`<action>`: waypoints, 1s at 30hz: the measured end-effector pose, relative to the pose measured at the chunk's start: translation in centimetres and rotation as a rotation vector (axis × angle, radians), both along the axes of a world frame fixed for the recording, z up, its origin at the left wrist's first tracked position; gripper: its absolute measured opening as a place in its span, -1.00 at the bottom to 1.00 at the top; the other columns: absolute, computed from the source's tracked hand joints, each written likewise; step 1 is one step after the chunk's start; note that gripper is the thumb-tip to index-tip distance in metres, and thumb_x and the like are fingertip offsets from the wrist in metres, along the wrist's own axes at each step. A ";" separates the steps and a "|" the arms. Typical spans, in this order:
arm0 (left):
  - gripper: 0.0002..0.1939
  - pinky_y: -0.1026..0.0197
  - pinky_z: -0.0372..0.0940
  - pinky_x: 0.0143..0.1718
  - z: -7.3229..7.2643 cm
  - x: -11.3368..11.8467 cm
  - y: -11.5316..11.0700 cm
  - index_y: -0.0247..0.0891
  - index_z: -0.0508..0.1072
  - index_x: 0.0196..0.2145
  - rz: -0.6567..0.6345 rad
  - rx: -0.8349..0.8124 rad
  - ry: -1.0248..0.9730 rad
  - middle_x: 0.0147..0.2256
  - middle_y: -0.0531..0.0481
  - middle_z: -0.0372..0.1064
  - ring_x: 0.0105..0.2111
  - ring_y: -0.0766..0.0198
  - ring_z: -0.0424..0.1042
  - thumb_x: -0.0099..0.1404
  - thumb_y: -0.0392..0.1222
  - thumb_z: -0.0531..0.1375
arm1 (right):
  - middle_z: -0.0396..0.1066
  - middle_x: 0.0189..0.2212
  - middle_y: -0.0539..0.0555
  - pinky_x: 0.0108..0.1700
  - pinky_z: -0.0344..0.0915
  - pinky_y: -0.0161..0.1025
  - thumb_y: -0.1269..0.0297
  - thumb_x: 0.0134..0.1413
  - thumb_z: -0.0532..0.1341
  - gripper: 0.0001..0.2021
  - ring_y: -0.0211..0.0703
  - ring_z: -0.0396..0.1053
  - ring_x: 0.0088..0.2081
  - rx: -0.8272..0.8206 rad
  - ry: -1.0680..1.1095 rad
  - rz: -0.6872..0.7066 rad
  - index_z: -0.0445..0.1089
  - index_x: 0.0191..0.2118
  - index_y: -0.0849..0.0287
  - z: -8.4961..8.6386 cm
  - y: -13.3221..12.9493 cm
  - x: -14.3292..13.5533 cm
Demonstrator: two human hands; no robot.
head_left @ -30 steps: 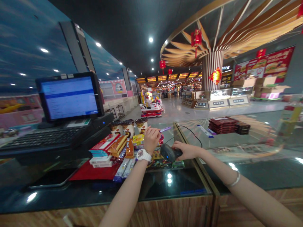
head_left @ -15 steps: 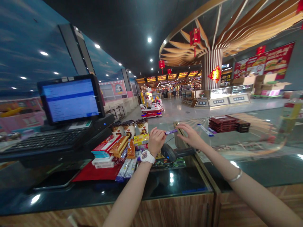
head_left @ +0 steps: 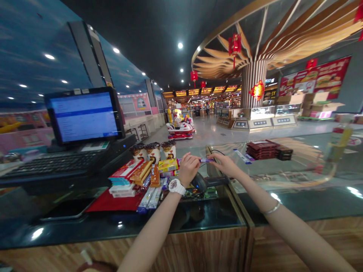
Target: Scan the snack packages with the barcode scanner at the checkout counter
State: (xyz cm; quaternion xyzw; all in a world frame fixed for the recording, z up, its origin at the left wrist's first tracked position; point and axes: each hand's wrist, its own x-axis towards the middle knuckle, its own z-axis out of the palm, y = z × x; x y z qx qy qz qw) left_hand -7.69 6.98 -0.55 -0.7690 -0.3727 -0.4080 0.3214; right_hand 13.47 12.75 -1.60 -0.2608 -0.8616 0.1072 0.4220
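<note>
A slim purple stick-shaped packet is held level above the counter. My left hand, with a white watch on its wrist, is closed around the packet's left part. At its other end, my right hand pinches the tip between thumb and fingers. Just below the hands lies a black barcode scanner. Left of my left hand are yellow boxes, orange-brown snack packs and blue-and-white sticks. My fingers hide part of the packet.
A monitor and keyboard stand at left, near a dark tablet-like slab. Several lidded cups stand behind the snacks. Dark red packs and two slim sticks lie on the right glass counter.
My right hand has closed in from the right and now grips the packet's free end. My left hand keeps its hold. The view has shifted slightly.
</note>
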 end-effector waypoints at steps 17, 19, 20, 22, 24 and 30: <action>-0.84 -0.02 0.12 0.27 2.2 10.3 1.3 -0.15 0.43 -0.19 0.027 -0.236 0.109 -0.21 0.02 0.51 -0.09 0.20 0.42 0.32 -0.35 0.13 | 0.54 -0.21 0.11 0.00 0.35 -0.07 0.21 0.09 0.21 -0.83 -0.02 0.48 -0.13 -0.047 -0.089 -0.043 0.43 -0.21 0.13 2.3 2.3 10.0; -0.84 -0.04 0.11 0.27 2.0 12.1 1.6 -0.16 0.43 -0.19 0.052 -0.258 0.087 -0.20 0.00 0.50 -0.08 0.17 0.41 0.32 -0.34 0.13 | 0.54 -0.20 0.11 0.01 0.36 -0.07 0.22 0.06 0.23 -0.82 -0.01 0.48 -0.12 -0.032 -0.077 -0.087 0.44 -0.21 0.13 2.0 2.8 11.4; -0.85 -0.05 0.11 0.26 1.7 12.9 1.9 -0.16 0.43 -0.19 0.064 -0.267 0.072 -0.20 -0.01 0.50 -0.08 0.16 0.41 0.33 -0.34 0.13 | 0.55 -0.20 0.11 0.00 0.36 -0.07 0.23 0.04 0.23 -0.82 -0.01 0.48 -0.12 -0.027 -0.070 -0.112 0.44 -0.21 0.12 1.8 3.1 12.0; -0.88 -0.07 0.11 0.25 1.2 14.4 2.5 -0.17 0.43 -0.20 0.076 -0.284 0.049 -0.18 -0.03 0.50 -0.07 0.14 0.40 0.33 -0.31 0.13 | 0.55 -0.21 0.11 -0.01 0.36 -0.08 0.26 0.03 0.23 -0.82 -0.02 0.47 -0.13 -0.023 -0.057 -0.156 0.45 -0.21 0.12 1.3 3.8 13.2; -0.88 -0.08 0.11 0.25 0.6 15.7 3.3 -0.18 0.43 -0.20 0.079 -0.303 0.026 -0.15 -0.05 0.49 -0.07 0.13 0.39 0.33 -0.31 0.14 | 0.54 -0.22 0.10 -0.03 0.35 -0.10 0.27 0.03 0.22 -0.82 -0.04 0.47 -0.15 -0.027 -0.047 -0.186 0.44 -0.21 0.14 0.7 4.5 14.3; -0.88 -0.08 0.13 0.23 -0.8 17.9 5.8 -0.18 0.45 -0.21 0.077 -0.346 -0.061 -0.15 -0.03 0.50 -0.07 0.14 0.41 0.32 -0.32 0.15 | 0.51 -0.30 0.07 -0.11 0.32 -0.17 0.35 -0.02 0.21 -0.86 -0.09 0.44 -0.23 -0.051 -0.030 -0.288 0.40 -0.27 0.16 -0.7 6.1 16.2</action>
